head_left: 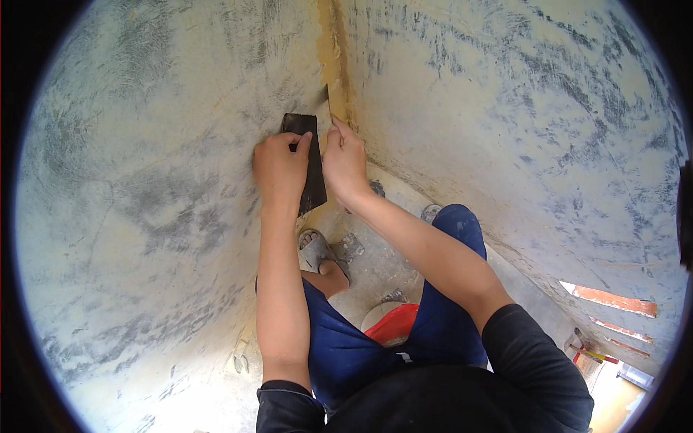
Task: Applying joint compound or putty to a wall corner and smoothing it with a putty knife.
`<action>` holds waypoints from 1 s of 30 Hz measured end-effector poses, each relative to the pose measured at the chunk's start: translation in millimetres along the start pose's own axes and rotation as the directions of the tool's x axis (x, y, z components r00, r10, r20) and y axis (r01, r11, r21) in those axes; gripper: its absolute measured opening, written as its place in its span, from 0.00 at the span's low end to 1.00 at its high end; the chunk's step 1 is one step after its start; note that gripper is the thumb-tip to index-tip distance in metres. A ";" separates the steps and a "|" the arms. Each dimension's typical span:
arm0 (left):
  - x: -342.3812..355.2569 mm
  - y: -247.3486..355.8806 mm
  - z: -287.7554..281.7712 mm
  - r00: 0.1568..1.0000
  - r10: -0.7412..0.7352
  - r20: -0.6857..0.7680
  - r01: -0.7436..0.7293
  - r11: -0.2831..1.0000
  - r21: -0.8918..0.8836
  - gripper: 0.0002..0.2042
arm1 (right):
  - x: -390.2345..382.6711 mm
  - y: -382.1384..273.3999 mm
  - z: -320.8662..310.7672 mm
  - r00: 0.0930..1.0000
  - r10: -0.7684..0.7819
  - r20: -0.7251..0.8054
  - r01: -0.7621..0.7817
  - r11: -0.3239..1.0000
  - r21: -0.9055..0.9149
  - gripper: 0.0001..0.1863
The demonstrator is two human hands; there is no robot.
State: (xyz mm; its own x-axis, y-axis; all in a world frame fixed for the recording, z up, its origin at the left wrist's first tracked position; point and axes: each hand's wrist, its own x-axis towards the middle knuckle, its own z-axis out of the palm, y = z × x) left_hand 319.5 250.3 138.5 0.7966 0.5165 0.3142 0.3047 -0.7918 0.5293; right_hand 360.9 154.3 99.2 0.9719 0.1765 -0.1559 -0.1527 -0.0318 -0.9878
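My left hand (280, 169) grips a black, flat rectangular piece (312, 180) by its upper part, thumb over its face, against the left wall. My right hand (345, 162), just to its right, is closed on a thin flat blade tool (330, 101), like a scraper, which stands upright at the inside corner. The tool's handle is mostly hidden in my fingers. A yellowish band (339, 65) of filler or stain runs down the corner behind the blade.
Mottled pale walls (527, 123) rise on both sides. Below are my sandalled foot (317, 252), a grey concrete floor (375, 267) and a red round object (390, 325) between my legs, partly hidden. At lower right are slot openings (613, 299) in the wall and some tools (592, 355).
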 end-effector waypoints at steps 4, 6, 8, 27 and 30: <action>0.1 -0.8 -1.7 1.000 -0.017 0.022 0.017 0.999 -0.032 0.14 | -4.5 0.1 6.1 0.998 0.059 0.003 -0.059 0.998 0.011 0.25; -0.5 -0.8 -2.3 0.999 -0.031 0.032 0.032 0.999 -0.032 0.14 | -0.5 3.3 5.2 1.000 0.009 -0.012 -0.009 1.000 0.007 0.25; -1.4 0.9 -3.3 0.998 -0.028 0.055 0.030 0.999 -0.031 0.13 | -3.8 9.2 5.8 0.999 -0.039 -0.028 0.039 0.999 0.000 0.25; -3.5 6.2 -1.5 0.995 -0.026 0.092 0.029 0.999 -0.031 0.12 | 16.2 22.1 -0.5 0.999 -0.017 0.052 0.011 0.994 0.112 0.25; -3.2 3.3 -2.0 0.988 -0.085 0.131 0.087 0.996 -0.015 0.12 | 12.2 23.8 3.5 0.997 -0.072 0.036 0.069 0.992 0.101 0.26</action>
State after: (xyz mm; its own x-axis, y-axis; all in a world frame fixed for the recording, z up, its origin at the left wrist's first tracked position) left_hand 317.0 246.7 140.8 0.8294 0.5346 0.1624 0.3653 -0.7388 0.5663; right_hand 368.5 159.1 73.8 0.9734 0.2132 -0.0840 -0.1031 0.0802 -0.9914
